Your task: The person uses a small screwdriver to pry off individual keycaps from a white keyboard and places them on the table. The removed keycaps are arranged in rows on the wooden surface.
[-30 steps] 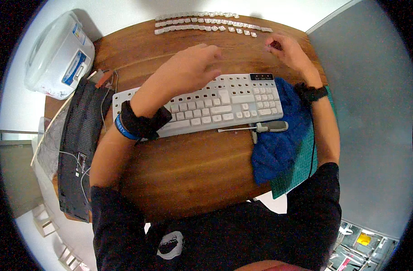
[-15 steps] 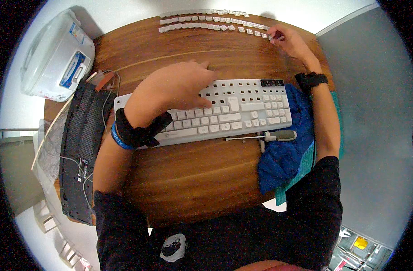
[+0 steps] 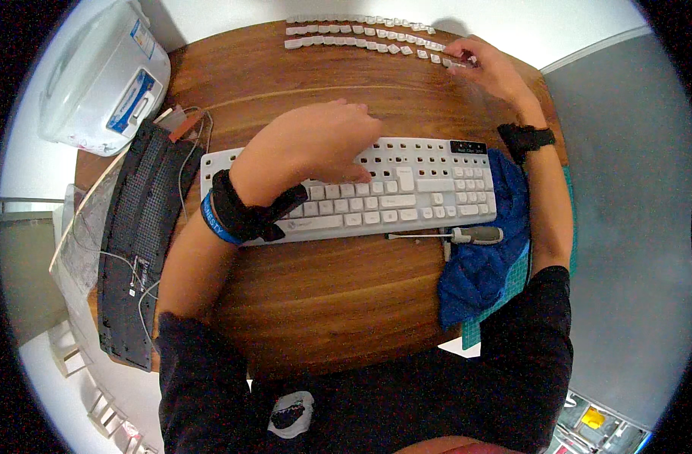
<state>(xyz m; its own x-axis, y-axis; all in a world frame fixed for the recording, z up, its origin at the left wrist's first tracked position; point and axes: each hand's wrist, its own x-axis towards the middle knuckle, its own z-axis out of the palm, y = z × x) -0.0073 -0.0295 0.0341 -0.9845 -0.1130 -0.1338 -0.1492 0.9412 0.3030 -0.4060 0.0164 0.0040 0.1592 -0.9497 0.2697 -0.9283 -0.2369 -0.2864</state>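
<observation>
A white keyboard [image 3: 435, 184] lies across the table; its upper rows show bare dark key sockets, while the lower keys and number pad still carry caps. Over its left half hovers or rests my left hand [image 3: 319, 140], thumb apart from the stretched fingers and nothing seen in it. Whether it touches the keyboard I cannot tell. Three rows of loose white keycaps [image 3: 361, 42] line the far edge of the table. At the right end of these rows is my right hand [image 3: 488, 74], fingers curled toward the thumb by the nearest row; the fingertips' contents are hidden.
Below the keyboard's right side lies a screwdriver [image 3: 478, 235], partly on a blue cloth [image 3: 475, 280] over a green mat [image 3: 475, 333]. A dark perforated panel [image 3: 138, 250] with thin cables stands left. Behind it sits a white lidded appliance [image 3: 107, 91]. A grey partition [image 3: 626, 189] borders the right.
The whole view has shifted slightly, moving the keyboard and keycap rows a little to the right in it. My left hand stays over the keyboard; my right hand stays at the rows' end.
</observation>
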